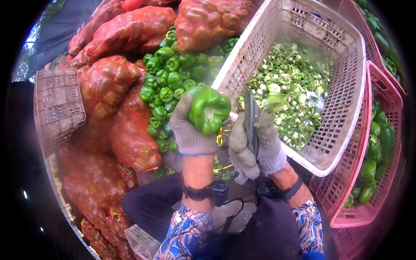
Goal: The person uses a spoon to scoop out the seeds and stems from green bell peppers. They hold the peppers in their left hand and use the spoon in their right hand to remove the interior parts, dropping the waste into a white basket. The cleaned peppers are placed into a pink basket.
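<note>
My left hand (189, 134), in a grey knit glove, is closed round a green bell pepper (209, 110). A hollow with pale flesh shows on the pepper's near side. My right hand (264, 143), gloved too, is wrapped round a knife, its dark blade (250, 112) pointing up and away from me. Just beyond the right fingers is a blurred green pepper piece (274, 101); I cannot tell if it touches them. Behind it stands a white slatted crate (347, 93) holding cut pepper tops and cores (288, 78).
Whole green peppers (167, 78) lie heaped beyond my left hand. Full red mesh sacks (130, 30) crowd the left side and back. At the right, a pink crate (344, 190) holds long green peppers (373, 160). A worn crate (58, 104) stands far left.
</note>
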### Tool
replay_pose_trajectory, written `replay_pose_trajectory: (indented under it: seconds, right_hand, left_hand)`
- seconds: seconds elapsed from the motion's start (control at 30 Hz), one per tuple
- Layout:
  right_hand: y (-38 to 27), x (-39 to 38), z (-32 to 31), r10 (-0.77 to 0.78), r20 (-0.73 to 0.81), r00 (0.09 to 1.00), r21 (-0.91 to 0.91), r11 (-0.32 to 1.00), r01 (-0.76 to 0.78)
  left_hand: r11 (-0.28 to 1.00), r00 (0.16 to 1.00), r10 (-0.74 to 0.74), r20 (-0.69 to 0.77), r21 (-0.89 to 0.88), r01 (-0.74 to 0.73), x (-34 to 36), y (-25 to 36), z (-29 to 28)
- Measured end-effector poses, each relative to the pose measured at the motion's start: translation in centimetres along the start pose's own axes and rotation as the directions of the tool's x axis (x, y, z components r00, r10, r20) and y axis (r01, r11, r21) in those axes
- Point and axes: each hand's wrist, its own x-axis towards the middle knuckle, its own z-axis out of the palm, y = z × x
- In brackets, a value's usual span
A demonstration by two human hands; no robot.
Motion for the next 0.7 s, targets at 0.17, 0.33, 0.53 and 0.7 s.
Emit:
replay_pose_trajectory:
  seconds: [0.17,0.33,0.53,0.7]
  right_hand:
    - [-0.9,-2.0,1.7,0.020,-0.341,0.940,-0.465,0.865,-0.187]
    - [-3.5,-4.9,1.1,-0.513,0.101,0.853,-0.973,0.126,0.191]
    - [-4.6,-7.3,0.1,-0.656,-0.313,0.687,-0.905,0.425,-0.008]
    - [-8.0,-10.5,-0.9,-0.417,-0.628,0.657,-0.527,0.849,0.035]
  left_hand:
    - [0.966,0.964,-0.085,0.251,-0.216,0.141,-0.2,0.1,-0.1]
    - [0.993,0.999,-0.048,0.011,0.111,0.046,-0.2,-0.9,1.3]
    - [0.985,0.967,-0.172,0.190,0.040,0.167,-0.5,-0.4,0.7]
    - [0.965,0.920,-0.259,0.293,0.114,0.236,-4.1,-4.0,8.0]
